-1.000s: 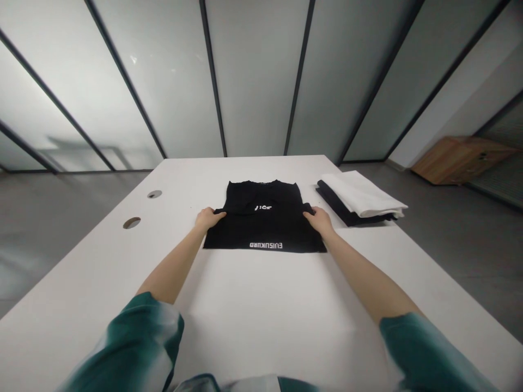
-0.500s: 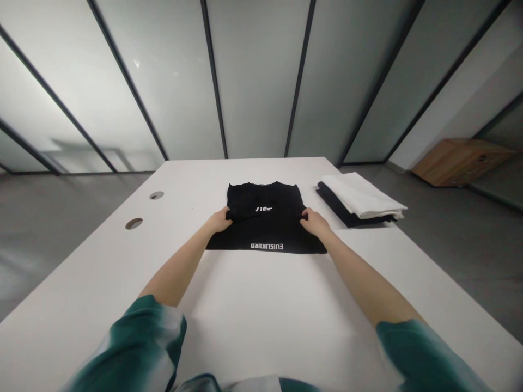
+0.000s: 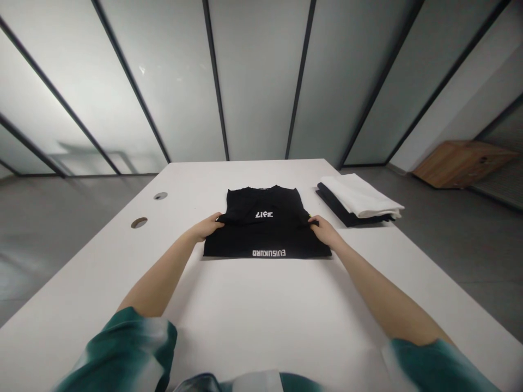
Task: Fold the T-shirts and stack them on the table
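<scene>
A black T-shirt (image 3: 265, 234) with white lettering lies spread on the white table (image 3: 261, 305), its neckline at the far side and a printed line of letters near the edge closest to me. No sleeves show at its sides. My left hand (image 3: 209, 226) pinches the shirt's left side about halfway up. On the opposite side, my right hand (image 3: 322, 228) is closed on the right edge at nearly the same height. Between the two hands the cloth is stretched fairly flat, with slight folds near the fingers.
To the right, a stack holds folded white cloth (image 3: 362, 195) over folded black cloth (image 3: 347, 218). Two round holes, a nearer one (image 3: 139, 222) and a farther one (image 3: 160, 196), pierce the tabletop at left. A wooden cabinet (image 3: 461, 163) stands beyond, beside frosted glass panels (image 3: 257, 81).
Both hands have moved apart, the left one leftward and the right one rightward, pulling the shirt wider. The chest print shows flatter and more fully.
</scene>
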### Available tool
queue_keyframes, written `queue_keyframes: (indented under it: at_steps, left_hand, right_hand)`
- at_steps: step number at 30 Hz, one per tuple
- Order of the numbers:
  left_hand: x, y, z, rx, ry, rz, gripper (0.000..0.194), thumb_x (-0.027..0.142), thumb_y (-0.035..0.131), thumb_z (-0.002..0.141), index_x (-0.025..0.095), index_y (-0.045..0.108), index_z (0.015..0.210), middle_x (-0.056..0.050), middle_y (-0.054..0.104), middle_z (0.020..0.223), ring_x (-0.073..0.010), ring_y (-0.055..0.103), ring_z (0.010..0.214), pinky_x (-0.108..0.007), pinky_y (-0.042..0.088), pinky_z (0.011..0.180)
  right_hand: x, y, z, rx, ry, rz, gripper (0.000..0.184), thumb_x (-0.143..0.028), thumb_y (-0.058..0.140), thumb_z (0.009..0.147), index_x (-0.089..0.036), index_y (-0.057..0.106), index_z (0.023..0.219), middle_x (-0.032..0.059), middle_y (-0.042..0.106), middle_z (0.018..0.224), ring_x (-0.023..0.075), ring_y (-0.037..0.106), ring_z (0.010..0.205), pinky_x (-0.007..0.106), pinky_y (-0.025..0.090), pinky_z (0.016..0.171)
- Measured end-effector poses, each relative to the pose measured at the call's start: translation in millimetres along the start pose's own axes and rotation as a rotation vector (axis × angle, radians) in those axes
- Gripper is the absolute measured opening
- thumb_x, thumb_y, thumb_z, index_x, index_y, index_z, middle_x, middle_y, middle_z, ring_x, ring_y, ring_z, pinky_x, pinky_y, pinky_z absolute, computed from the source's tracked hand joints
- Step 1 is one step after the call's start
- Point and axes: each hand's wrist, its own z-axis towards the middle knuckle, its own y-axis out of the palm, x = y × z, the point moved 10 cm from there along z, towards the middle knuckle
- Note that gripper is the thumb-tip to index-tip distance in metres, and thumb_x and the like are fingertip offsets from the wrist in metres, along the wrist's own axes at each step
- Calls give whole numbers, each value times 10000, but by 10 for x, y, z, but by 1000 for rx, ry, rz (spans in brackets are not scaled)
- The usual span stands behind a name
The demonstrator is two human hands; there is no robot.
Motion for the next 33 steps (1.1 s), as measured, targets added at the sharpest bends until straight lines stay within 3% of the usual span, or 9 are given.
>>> queue_keyframes:
  at_steps: [3, 6, 11, 15, 20, 24, 27, 30, 33]
  left_hand:
    - [-150, 74, -172, -73, -91, -52, 378, 278, 722, 629, 224, 603, 984, -43, 732, 931, -249, 702, 889, -366, 564, 792]
    - [-207, 61, -310, -66, -36, 92, 403, 348, 746, 611, 223, 639, 980, -59, 736, 1006, -272, 685, 951, -370, 547, 825]
    - [2, -180, -337, 282, 203, 571, 343, 500, 711, 640, 219, 659, 829, -84, 693, 888, -303, 651, 899, -377, 494, 789]
    - [87, -195, -245, 331, 257, 477, 244, 441, 682, 641, 220, 606, 709, -43, 638, 758, -263, 625, 811, -350, 470, 726]
    - [182, -238, -132, 213, 273, -147, 325, 368, 720, 619, 220, 447, 715, 47, 568, 640, -142, 565, 607, -255, 433, 574]
    - [337, -439, 112, 264, 316, -356, 415, 329, 746, 604, 226, 359, 710, 68, 533, 614, -106, 541, 550, -209, 402, 510]
    - [373, -652, 381, 418, 324, -336, 372, 338, 696, 622, 235, 357, 735, 59, 532, 637, -121, 567, 598, -224, 427, 546]
    - [245, -802, 609, 574, 196, -170, 330, 322, 666, 630, 236, 422, 835, 39, 555, 670, -154, 595, 664, -263, 454, 617]
    - [93, -826, 742, 585, 49, 116, 442, 270, 672, 625, 210, 482, 1019, 15, 588, 694, -191, 610, 704, -303, 464, 662]
  right_hand:
    - [55, 34, -160, -95, 23, 63, 185, -211, 503, 748, -221, 617, 893, 27, 690, 839, 219, 629, 788, 305, 481, 707]
    - [70, 29, -358, -152, -26, -15, 178, -224, 535, 758, -226, 635, 905, 27, 705, 849, 222, 638, 795, 304, 475, 712]
    - [11, -126, -482, -29, -121, -326, 257, -389, 570, 840, -241, 666, 1026, 78, 713, 941, 254, 645, 832, 319, 442, 691]
    - [-190, -167, -434, 59, -256, -296, 238, -382, 482, 875, -222, 652, 832, 84, 681, 856, 229, 612, 791, 314, 424, 680]
    - [-180, -372, -205, 205, -228, 131, 277, -461, 494, 807, -237, 486, 644, -13, 498, 583, 179, 480, 606, 292, 389, 585]
    - [-14, -470, 153, 308, -76, 379, 229, -451, 510, 779, -233, 504, 709, -21, 503, 625, 175, 479, 638, 289, 400, 609]
    - [34, -423, 461, 328, -6, 406, 204, -395, 500, 784, -214, 574, 845, 3, 580, 715, 191, 540, 701, 291, 435, 658]
    - [118, -275, 704, 280, 117, 315, 311, -307, 511, 771, -181, 605, 1040, 29, 632, 761, 209, 593, 725, 302, 463, 679]
    - [137, -86, 812, 160, 148, 123, 425, -256, 563, 753, -166, 594, 1166, 43, 667, 784, 223, 628, 747, 323, 479, 739]
